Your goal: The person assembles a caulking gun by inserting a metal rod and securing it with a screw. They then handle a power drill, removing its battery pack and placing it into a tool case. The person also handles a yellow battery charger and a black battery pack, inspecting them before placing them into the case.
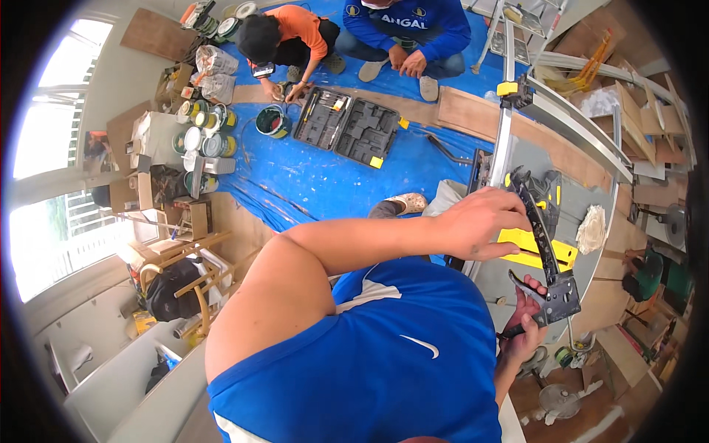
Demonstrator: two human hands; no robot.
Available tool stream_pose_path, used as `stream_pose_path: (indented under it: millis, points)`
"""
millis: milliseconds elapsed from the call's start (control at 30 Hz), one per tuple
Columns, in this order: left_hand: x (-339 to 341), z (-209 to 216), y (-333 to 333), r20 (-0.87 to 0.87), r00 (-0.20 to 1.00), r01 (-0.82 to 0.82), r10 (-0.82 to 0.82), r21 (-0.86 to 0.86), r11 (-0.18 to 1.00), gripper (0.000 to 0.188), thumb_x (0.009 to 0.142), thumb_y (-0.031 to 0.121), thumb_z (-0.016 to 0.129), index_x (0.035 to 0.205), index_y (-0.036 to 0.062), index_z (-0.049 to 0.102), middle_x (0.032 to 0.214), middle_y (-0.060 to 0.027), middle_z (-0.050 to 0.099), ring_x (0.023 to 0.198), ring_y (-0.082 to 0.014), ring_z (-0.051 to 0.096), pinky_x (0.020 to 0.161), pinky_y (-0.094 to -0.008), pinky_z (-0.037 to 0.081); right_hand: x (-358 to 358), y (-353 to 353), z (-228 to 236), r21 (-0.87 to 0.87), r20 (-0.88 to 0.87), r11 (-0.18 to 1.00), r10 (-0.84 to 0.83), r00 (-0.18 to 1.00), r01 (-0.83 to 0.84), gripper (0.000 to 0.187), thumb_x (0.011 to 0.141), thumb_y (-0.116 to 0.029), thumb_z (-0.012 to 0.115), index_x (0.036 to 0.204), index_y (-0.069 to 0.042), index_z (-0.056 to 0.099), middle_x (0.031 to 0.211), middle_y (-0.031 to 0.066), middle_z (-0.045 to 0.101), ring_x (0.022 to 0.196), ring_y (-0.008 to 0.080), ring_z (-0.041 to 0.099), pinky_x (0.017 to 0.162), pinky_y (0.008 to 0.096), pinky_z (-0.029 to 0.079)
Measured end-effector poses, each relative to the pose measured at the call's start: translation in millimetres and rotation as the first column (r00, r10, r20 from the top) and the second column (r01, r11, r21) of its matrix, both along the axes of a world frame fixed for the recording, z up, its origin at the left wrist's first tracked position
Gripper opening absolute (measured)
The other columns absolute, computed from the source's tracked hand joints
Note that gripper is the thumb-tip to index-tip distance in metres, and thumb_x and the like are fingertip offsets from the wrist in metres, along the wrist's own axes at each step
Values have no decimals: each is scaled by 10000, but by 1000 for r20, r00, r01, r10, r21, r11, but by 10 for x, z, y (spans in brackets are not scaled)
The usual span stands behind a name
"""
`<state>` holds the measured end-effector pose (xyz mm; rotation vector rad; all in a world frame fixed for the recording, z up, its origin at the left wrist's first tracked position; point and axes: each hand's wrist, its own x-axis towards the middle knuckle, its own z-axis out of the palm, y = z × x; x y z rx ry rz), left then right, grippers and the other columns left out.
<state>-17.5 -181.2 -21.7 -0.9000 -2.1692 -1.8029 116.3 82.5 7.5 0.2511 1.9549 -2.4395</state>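
Note:
A black caulking gun (pixel 543 236) with a long open frame is at the right, in front of my chest. My right hand (pixel 526 334) is closed around its handle, below the trigger. My left hand (pixel 481 225) reaches across to the frame, palm down. Its fingers are bent and apart from the thumb, with the fingertips beside the frame; whether they touch it I cannot tell. Under the gun lies a flat yellow tool (pixel 524 255) on the grey work surface (pixel 591 255). A crumpled cream-coloured cloth or sponge (pixel 591 229) rests near that surface's edge.
A person in orange (pixel 299 33) crouches by a paint bucket (pixel 273 122) and an open black tool case (pixel 347 125). Another in blue (pixel 410 33) squats nearby. Blue sheeting (pixel 295 177) covers the floor. Metal rails (pixel 504 125) stand beyond my left hand; paint cans (pixel 210 122) line the left.

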Motion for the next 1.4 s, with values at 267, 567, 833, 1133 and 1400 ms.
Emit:
stream_pose_path:
  millis: [267, 567, 833, 1133, 1400]
  points:
    - [-66, -710, -334, 194, 980, -9, 32, -119, 993, 314, 878, 206, 771, 1152, 62, 718, 1091, -146, 689, 994, -362, 667, 848, -430, 548, -58, -25, -118, -19, 4, 997, -78, 997, 78, 641, 798, -134, 662, 1390, 41, 490, 1388, 252, 551, 1365, 392, 509, 1168, 534, 373]
    - [805, -2636, -1893, 587, 438, -245, 681, -651, 719, 792, 812, 421, 829, 1446, 56, 527, 1273, -211, 691, 1175, -370, 673, 998, -453, 533, 481, -182, -177, -6, 1, 997, -77, 997, 77, 698, 783, -157, 665, 1404, 77, 451, 1391, 274, 542, 1358, 381, 509, 1163, 511, 385]
    - [1743, -2750, -3591, 602, -95, -465, 793, -731, 499, 1094, 814, 441, 820, 1591, -39, 218, 1276, -303, 664, 1226, -394, 648, 1036, -424, 508, 1459, -405, -397, -66, 29, 995, -74, 997, 75, 663, 768, -132, 671, 1366, 92, 495, 1355, 282, 566, 1318, 384, 551, 1121, 506, 438]
    - [1090, -2284, -3954, 574, -35, -370, 818, -768, 523, 1135, 832, 424, 787, 1627, -13, 105, 1000, -220, 748, 871, -304, 762, 794, -388, 593, 1816, -527, -265, 45, 36, 992, -119, 992, 117, 685, 803, -147, 591, 1442, 58, 457, 1451, 243, 541, 1407, 350, 500, 1180, 505, 386]
    - [483, -2327, -3273, 613, 496, -253, 615, -576, 778, 756, 802, 571, 794, 1301, 14, 681, 1251, -219, 708, 1176, -361, 680, 1016, -433, 526, 1123, -1318, -86, 100, 39, 989, -115, 993, 111, 694, 802, -153, 645, 1442, 42, 460, 1515, 261, 485, 1444, 352, 457, 1213, 508, 327]
